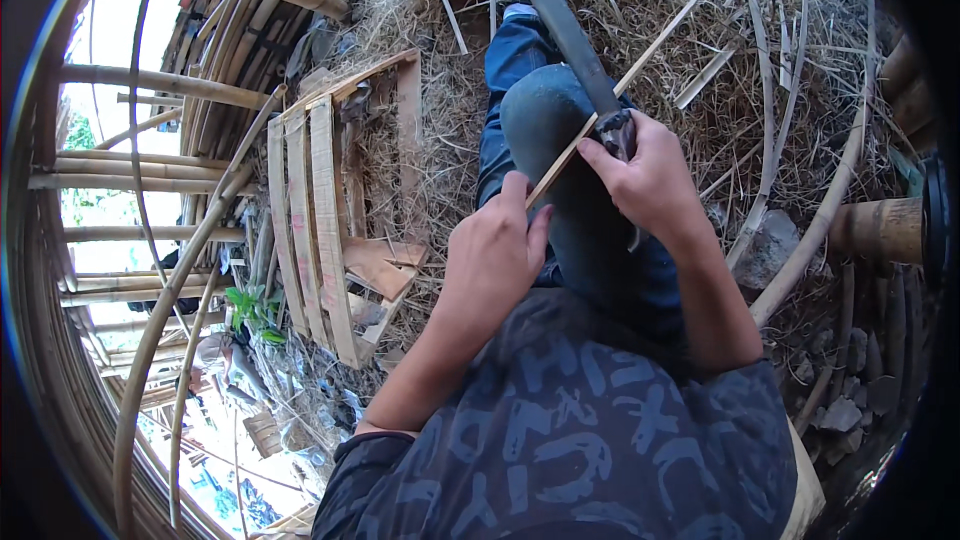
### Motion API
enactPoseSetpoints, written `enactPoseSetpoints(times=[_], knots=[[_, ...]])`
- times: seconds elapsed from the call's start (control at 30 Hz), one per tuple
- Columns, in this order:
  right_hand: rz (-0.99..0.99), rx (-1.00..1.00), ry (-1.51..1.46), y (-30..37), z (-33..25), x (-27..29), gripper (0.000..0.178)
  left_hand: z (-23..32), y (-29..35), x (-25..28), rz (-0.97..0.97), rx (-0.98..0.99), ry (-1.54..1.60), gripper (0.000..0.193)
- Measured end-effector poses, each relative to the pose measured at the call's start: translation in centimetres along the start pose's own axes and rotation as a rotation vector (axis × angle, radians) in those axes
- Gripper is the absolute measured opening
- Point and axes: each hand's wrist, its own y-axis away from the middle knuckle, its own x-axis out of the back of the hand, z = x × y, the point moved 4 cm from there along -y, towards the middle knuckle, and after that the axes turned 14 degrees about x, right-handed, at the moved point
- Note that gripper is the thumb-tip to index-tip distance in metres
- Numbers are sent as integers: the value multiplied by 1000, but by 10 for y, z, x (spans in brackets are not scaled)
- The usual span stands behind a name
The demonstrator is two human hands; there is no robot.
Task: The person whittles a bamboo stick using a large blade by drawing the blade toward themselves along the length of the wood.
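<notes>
A long thin bamboo strip [668, 35] slants up to the right across my raised knee. My left hand [492, 255] is closed around its near end, thumb and fingers pinching it. In my right hand [652, 178] is the dark handle of a machete, its long grey blade [562, 22] pointing away and slightly left over the knee. The strip crosses the machete close to the handle, beside my right thumb. Whether the blade's edge touches the strip I cannot tell. Part of the handle is hidden by my right fingers.
A wooden slatted crate [328, 220] lies to the left on ground strewn with dry shavings [450, 110]. Bamboo poles [160, 87] form a frame at the far left. Loose strips [705, 78], a curved pole [835, 190] and a rock [768, 250] lie to the right.
</notes>
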Motion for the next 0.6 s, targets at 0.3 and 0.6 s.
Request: enactPoseSetpoints(times=[0.3, 0.6], knots=[[11, 12, -50, 7, 2, -7, 29, -32, 26, 10, -19, 43, -7, 20], [-52, 19, -258, 14, 3, -14, 37, -28, -19, -16, -113, -11, 352, 27]])
